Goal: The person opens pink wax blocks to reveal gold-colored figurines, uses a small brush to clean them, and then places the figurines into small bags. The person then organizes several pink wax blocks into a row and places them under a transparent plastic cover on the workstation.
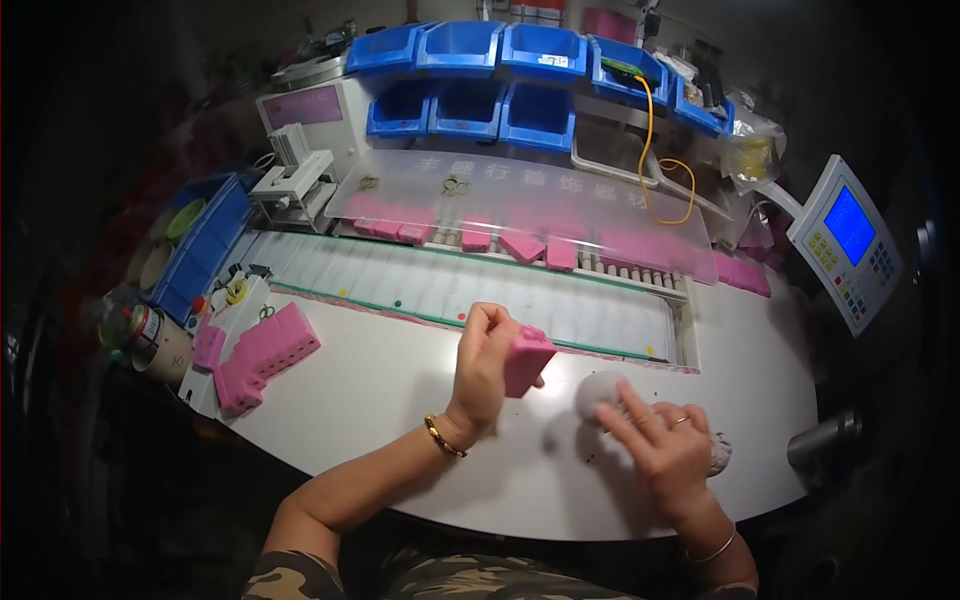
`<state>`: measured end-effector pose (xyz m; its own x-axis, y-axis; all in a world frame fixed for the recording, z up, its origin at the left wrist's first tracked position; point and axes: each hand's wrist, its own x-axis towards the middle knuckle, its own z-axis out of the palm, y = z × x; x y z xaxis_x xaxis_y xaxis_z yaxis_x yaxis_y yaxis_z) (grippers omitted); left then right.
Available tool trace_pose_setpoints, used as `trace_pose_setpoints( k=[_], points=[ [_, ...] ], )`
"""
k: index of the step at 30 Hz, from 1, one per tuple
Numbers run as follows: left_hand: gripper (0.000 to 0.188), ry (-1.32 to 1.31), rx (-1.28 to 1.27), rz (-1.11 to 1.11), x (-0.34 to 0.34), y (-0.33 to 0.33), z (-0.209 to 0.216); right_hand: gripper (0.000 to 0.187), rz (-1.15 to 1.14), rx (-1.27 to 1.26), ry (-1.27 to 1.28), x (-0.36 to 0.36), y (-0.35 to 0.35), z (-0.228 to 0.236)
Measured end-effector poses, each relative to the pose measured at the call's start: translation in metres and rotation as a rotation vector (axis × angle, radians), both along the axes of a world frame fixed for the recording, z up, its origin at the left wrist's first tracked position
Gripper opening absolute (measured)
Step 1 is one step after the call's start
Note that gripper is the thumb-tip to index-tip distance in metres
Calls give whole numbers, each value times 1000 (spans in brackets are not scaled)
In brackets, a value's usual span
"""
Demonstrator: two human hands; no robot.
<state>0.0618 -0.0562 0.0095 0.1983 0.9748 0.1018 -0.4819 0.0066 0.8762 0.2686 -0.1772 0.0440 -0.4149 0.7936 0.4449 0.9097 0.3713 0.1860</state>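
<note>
Left hand (pixel 485 365) grips a pink foam block (pixel 525 361), lifted just above the white counter (pixel 400 400), near the middle, just this side of the conveyor belt (pixel 450 285). Right hand (pixel 660 445) lies fingers spread, not clenched, on a pale round pad (pixel 598 392) on the counter, right of the block. More pink blocks (pixel 262 355) are stacked at the counter's left edge; blue bins (pixel 500 75) far back.

White curved worktop (pixel 400 470), dim surroundings. Blue storage bins (pixel 470 75) stacked along far edge; clear cover panel (pixel 520 200) below. Control panel with blue screen (pixel 848 240) at right edge.
</note>
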Motion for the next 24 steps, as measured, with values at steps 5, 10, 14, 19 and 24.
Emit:
trace_pose_setpoints(
  k=[5, 10, 14, 19, 24],
  points=[
    [38, -239, -383, -224, -21, 20, -3, 38, -201, -9, -43, 50, 2, -12],
    [31, -182, -390, -200, -14, 10, -1, 47, -320, -58, -12, 77, 1, -24],
    [28, -60, -231, -257, -5, 2, -9, 54, -272, -142, 74, 48, 12, -6],
    [21, -88, -56, -262, 0, -10, -16, 50, 101, -352, 865, -4, 42, -5],
    [24, -25, 205, -215, -1, -17, -17, 55, 207, -365, 1090, -46, 46, -7]
  ],
)
